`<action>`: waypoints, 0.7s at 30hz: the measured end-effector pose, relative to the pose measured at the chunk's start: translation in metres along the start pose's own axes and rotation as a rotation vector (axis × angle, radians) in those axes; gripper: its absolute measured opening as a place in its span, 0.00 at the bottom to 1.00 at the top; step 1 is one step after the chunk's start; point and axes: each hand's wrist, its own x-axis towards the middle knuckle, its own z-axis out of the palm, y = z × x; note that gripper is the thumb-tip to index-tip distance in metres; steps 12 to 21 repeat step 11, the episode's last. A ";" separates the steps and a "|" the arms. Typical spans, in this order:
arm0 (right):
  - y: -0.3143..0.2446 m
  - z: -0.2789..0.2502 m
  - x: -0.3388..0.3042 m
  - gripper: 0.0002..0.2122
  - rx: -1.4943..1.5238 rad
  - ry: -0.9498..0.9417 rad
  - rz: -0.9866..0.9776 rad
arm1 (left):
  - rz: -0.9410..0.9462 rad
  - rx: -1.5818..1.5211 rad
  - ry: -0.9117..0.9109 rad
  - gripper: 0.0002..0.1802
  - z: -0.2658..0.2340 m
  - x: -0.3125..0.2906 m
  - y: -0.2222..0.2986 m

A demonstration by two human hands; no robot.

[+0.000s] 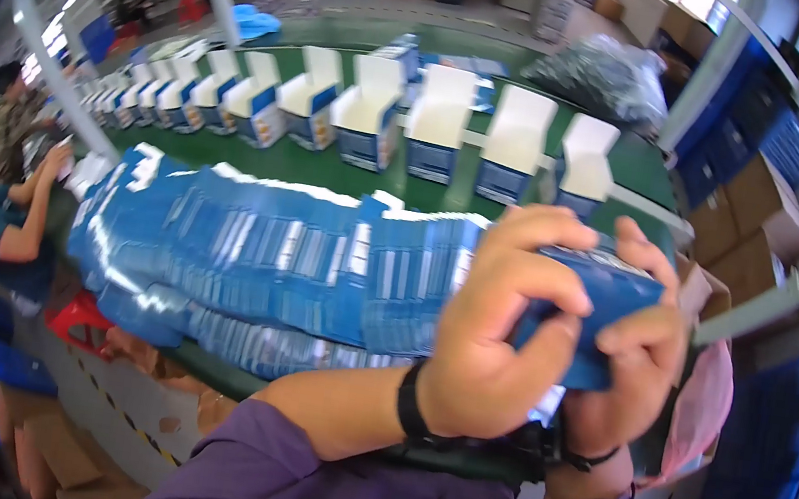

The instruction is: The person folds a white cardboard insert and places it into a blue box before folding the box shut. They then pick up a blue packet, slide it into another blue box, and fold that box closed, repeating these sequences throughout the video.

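Both of my hands hold one small blue carton [607, 302] in front of my chest, over the near right part of the bench. My left hand [508, 329] grips its left side with bent fingers and thumb. Around its right side curl the fingers of my right hand [643, 352]. Slight blur and the fingers hide much of the carton, including its underside. Left of my hands lies a long bank of flattened blue cartons [318, 254], packed on edge in rows. Beyond it stand several opened blue-and-white cartons [437, 118] in a line, their white flaps upright.
The green bench [309, 169] runs off to the left, where another person [5, 218] works beside a red stool [79, 323]. A clear plastic bag [599, 79] lies at the back right. Brown boxes [758, 211] and a pink bag [699, 410] are on the right.
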 end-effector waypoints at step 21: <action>-0.003 -0.023 0.007 0.26 0.335 0.097 0.338 | -0.221 0.013 -0.363 0.50 0.007 0.008 0.000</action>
